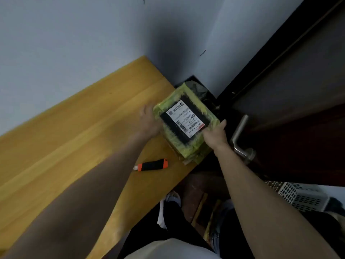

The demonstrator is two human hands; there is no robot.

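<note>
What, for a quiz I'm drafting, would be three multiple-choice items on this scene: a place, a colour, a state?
1. Where does the utility knife lie? A on the wooden table; B in a drawer; C on a chair.
2. What colour is the parcel wrapping? A red; B yellow-green; C blue.
3. Which hands hold the parcel? A both; B left only; C neither.
Answers: 1A, it lies near the table's edge; 2B, yellow-green tape shows around the label; 3A, left hand and right hand grip opposite sides.

Your wooden table (74, 128) set into the wall corner, orange-and-black cutter (153, 165) lying flat near its right edge, taped parcel (186, 124) overhanging that same edge.
</note>
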